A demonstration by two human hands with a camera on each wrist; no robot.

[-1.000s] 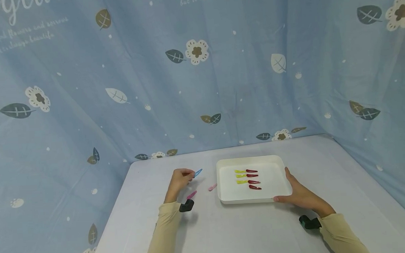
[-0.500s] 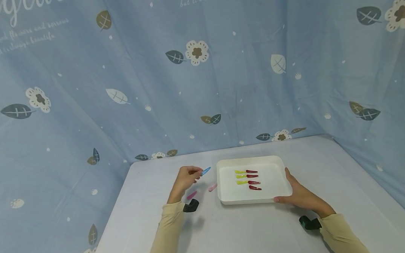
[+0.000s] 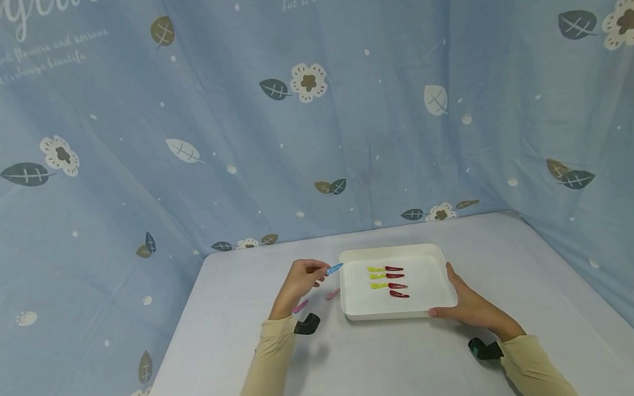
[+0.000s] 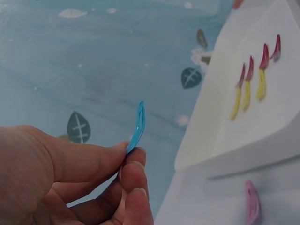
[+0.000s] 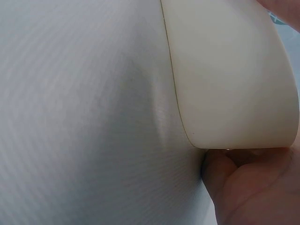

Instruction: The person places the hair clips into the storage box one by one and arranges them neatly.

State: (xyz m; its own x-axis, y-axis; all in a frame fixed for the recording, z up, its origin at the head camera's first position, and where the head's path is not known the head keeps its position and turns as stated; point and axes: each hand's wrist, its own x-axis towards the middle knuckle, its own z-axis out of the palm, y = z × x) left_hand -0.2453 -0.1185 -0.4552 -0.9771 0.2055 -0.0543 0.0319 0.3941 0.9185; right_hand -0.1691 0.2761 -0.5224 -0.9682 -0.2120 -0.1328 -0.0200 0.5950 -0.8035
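Note:
Between thumb and fingertips my left hand (image 3: 299, 281) pinches a light blue snap hair clip (image 3: 335, 268), its free end pointing to the left rim of a white tray (image 3: 361, 299). The left wrist view shows this clip (image 4: 139, 123) sticking up from the fingers. My right hand (image 3: 473, 304) holds the tray's near right corner, thumb at the front side and fingers along the right side. In the tray, yellow hair clips (image 3: 379, 285) lie end to end with dark red hair clips (image 3: 399, 293) in short rows, the nearest red one without a yellow partner.
On the white table (image 3: 388, 366), a light pink hair clip (image 3: 332, 294) lies beside the tray's left wall, and a darker pink hair clip (image 3: 300, 306) lies near my left wrist. A blue patterned curtain (image 3: 367, 131) hangs behind and at both sides.
My left hand has carried the blue hair clip rightward, from over the table's left part to the tray's left rim. The right hand and the tray have stayed in place.

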